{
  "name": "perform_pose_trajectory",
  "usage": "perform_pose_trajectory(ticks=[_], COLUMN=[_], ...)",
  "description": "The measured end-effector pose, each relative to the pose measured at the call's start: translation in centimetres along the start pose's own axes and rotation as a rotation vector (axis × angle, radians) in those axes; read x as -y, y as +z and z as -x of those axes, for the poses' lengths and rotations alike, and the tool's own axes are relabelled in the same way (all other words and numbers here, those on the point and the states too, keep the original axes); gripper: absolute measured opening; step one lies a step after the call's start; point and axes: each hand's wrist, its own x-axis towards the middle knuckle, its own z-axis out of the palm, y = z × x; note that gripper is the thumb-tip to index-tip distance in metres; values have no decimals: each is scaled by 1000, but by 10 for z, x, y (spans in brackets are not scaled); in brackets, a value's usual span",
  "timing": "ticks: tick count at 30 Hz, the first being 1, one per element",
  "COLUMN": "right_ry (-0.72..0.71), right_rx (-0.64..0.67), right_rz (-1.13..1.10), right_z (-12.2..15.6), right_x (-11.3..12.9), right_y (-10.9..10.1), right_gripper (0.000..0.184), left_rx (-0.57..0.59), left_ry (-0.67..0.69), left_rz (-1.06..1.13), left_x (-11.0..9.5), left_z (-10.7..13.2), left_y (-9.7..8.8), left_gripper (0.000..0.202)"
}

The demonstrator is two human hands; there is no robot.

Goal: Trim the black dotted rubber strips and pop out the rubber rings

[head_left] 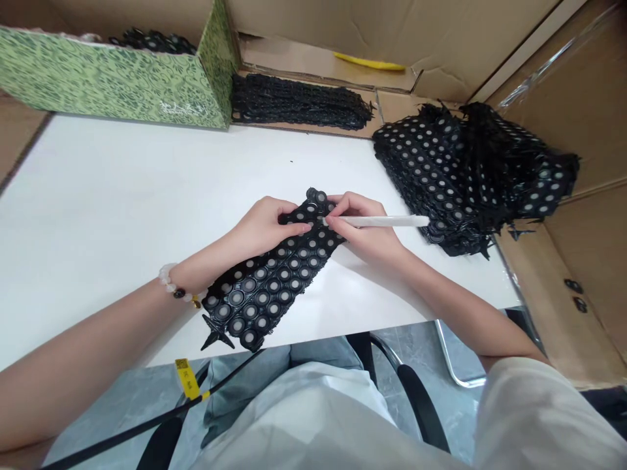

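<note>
A black plastic sheet studded with round grey-centred parts lies slantwise on the white table, reaching its near edge. My left hand presses down on the sheet's far end, fingers curled over it, a bead bracelet on the wrist. My right hand pinches a thin white stick like a pen, its tip touching a round part near the sheet's top.
A tall heap of similar black sheets sits at the table's right. Another flat stack lies at the back on cardboard, next to a green patterned box. Cardboard walls stand behind and right. A chair and black cable are below the table's edge.
</note>
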Motion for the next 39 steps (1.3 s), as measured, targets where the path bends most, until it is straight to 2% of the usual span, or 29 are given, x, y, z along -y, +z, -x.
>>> perform_pose_trajectory(ticks=[7, 13, 16, 19, 22, 26, 28, 32, 39], right_ry=[-114, -116, -105, -51, -22, -126, -155, -157, -162], right_rx=[-65, -72, -76, -73, -58, -89, -51, 27, -7], right_rz=[151, 191, 181, 122, 69, 84, 80, 58, 96], right_z=[4, 5, 4, 2, -1, -4, -3, -1, -2], right_x=[-5, -4, -5, -5, -1, 10, 14, 15, 14], right_y=[11, 13, 13, 10, 1, -10, -11, -9, -9], right_gripper=[10, 11, 11, 11, 12, 16, 17, 14, 13], left_rx=[-53, -54, -45, -45, -74, -73, -53, -31, -61], left_ry=[39, 85, 59, -10, -22, 5, 37, 102, 127], left_rz=[40, 44, 13, -4, 43, 61, 33, -13, -88], left_x=[-3, -7, -9, -7, -2, -3, -7, -14, -15], left_z=[3, 5, 5, 3, 0, 1, 3, 7, 9], left_y=[5, 7, 6, 3, 1, 2, 3, 4, 4], left_gripper=[30, 29, 31, 34, 34, 35, 34, 31, 32])
